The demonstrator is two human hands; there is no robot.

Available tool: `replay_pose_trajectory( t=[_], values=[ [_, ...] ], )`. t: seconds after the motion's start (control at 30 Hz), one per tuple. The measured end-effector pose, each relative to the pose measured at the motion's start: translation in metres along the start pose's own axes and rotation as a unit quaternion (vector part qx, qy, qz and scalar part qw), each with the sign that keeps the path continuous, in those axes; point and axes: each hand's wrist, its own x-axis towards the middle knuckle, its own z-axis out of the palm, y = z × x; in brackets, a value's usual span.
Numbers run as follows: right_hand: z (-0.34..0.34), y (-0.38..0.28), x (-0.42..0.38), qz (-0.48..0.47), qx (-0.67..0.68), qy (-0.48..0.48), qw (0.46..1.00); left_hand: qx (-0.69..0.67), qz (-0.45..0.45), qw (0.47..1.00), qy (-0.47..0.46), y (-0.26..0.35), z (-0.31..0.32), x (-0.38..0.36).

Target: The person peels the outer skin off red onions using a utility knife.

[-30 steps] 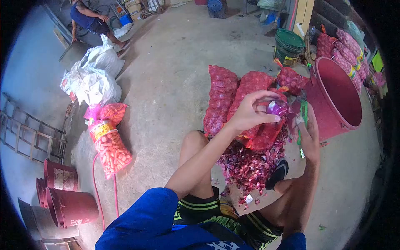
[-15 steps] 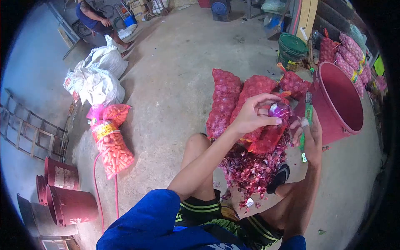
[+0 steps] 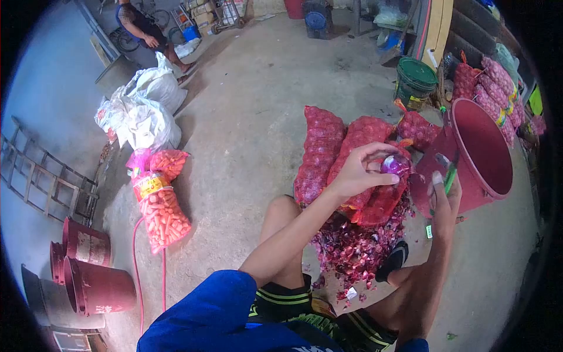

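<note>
My left hand (image 3: 365, 173) is closed round a purple-red onion (image 3: 393, 166), its fingers curled above and its thumb below. To the right, my right hand (image 3: 444, 199) grips a knife (image 3: 450, 178) with a green handle; its blade tilts up and left, a short way from the onion. Red mesh sacks of onions (image 3: 321, 154) lie just beyond my hands. Onion skins (image 3: 358, 252) are heaped on the floor between my feet. Beside my right hand stands a large dark-red tub (image 3: 431, 185), leaning slightly.
A pink sack of carrots (image 3: 164, 217) and white sacks (image 3: 143, 117) lie to the left. Reddish buckets (image 3: 105, 287) stand near the left wall. A green bucket (image 3: 415, 82) is at the back right. A person (image 3: 138, 29) stands far back on the left.
The knife in my right hand has swung from nearly upright to a leftward slant, its blade turned toward the onion. My left hand keeps its hold. The view has shifted slightly.
</note>
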Motion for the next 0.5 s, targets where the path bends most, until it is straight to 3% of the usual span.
replay_pose_trajectory(
  t=[0.03, 0.17, 0.27, 0.37, 0.4, 0.43, 0.5],
  values=[
    [0.000, -0.002, -0.001, 0.034, 0.001, 0.045, 0.998, -0.010, -0.001, 1.000, -0.001, -0.001, 0.001, 0.000],
    [-0.002, 0.006, 0.002, 0.050, 0.062, 0.059, 0.995, 0.015, 0.027, 1.000, 0.002, -0.003, 0.001, 0.003],
    [-0.003, 0.008, 0.002, 0.035, 0.027, 0.024, 0.999, 0.002, -0.009, 1.000, -0.001, -0.006, -0.001, 0.000],
    [0.004, 0.019, -0.001, -0.072, 0.012, -0.044, 0.996, -0.009, -0.041, 0.998, 0.044, -0.007, 0.003, -0.001],
    [-0.002, 0.008, -0.007, 0.018, 0.022, -0.074, 0.997, -0.029, -0.033, 0.998, 0.051, -0.005, 0.007, -0.001],
    [-0.003, 0.000, -0.008, 0.040, 0.003, -0.091, 0.995, -0.046, -0.022, 0.998, 0.047, -0.008, 0.006, 0.000],
    [0.001, -0.005, -0.012, 0.010, -0.009, -0.102, 0.995, -0.069, -0.031, 0.996, 0.055, -0.008, 0.004, 0.002]
  ],
)
